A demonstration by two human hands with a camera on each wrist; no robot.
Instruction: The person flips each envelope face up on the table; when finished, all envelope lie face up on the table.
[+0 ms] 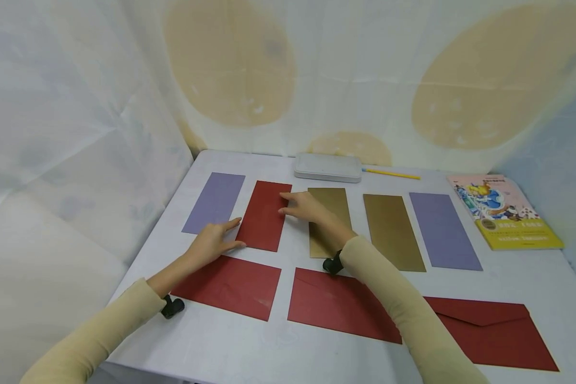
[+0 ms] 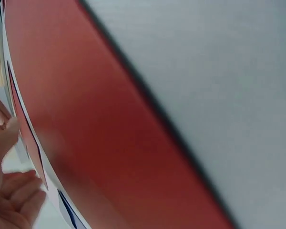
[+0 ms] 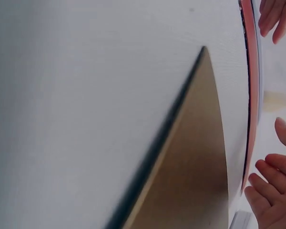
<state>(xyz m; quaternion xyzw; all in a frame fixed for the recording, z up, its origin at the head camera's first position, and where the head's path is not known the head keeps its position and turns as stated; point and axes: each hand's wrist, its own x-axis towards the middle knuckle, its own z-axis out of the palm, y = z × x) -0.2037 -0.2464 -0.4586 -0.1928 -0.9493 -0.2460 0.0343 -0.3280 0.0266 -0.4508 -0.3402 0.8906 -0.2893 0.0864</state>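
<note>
White counter under me, both my hands on the upright red envelope.

My left hand [image 1: 210, 243] lies flat, fingers straight, on the lower left corner of the red envelope [image 1: 264, 216]; my right hand [image 1: 303, 207] touches its upper right edge with straight fingers, gripping nothing. It sits in the far row between a purple envelope [image 1: 214, 202] and a gold envelope [image 1: 330, 220]. Three red envelopes lie nearer me; a tin [image 1: 327, 167] and book [image 1: 506, 210] sit beyond.

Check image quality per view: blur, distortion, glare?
Head view: sharp, even soft light, no glare, wide-angle bending at the table edges; both hands on the upright red envelope. Left wrist view: red envelope surface fills the frame, blurred, edges curved. Right wrist view: gold envelope too near, soft, dark shadow along its edge.
</note>
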